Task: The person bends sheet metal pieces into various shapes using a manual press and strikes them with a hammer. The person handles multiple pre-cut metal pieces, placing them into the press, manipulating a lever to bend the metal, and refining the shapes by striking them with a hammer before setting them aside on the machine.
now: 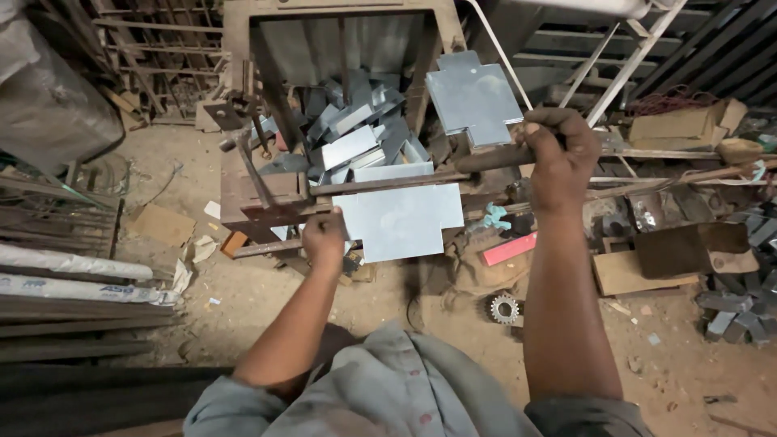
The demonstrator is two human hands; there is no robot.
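My left hand (324,239) grips the left edge of a flat grey sheet-metal piece (401,220) lying in a rusty hand-operated metal shear (267,194). My right hand (558,150) is closed around the shear's long rusty lever handle (486,159), held up at the right. Another cut grey sheet (473,99), cross-shaped, leans upright just behind the handle. A heap of cut grey metal pieces (360,129) lies behind the machine.
Long steel bars and pipes (73,275) lie at the left on the dirt floor. A toothed gear (504,308) rests on the ground below the machine. Cardboard pieces (639,271), a red strip (508,249) and metal scraps (740,311) sit at the right. White metal frames (623,57) stand behind.
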